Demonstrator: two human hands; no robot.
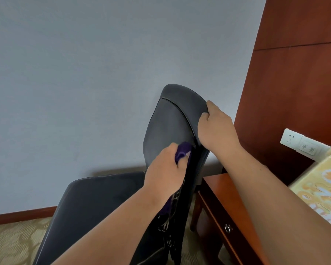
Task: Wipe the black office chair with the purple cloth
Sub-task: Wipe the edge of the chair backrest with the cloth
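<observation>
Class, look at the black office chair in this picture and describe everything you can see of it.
The black office chair has a tall, round-topped backrest and a wide padded seat, both in smooth, leather-like dark material with piped seams. It stands on patterned carpet before a grey wall, beside a red-brown wooden cabinet. The right hand grips the backrest's upper edge, while the left hand presses the purple cloth against the backrest's side edge. Its base is out of view.
</observation>
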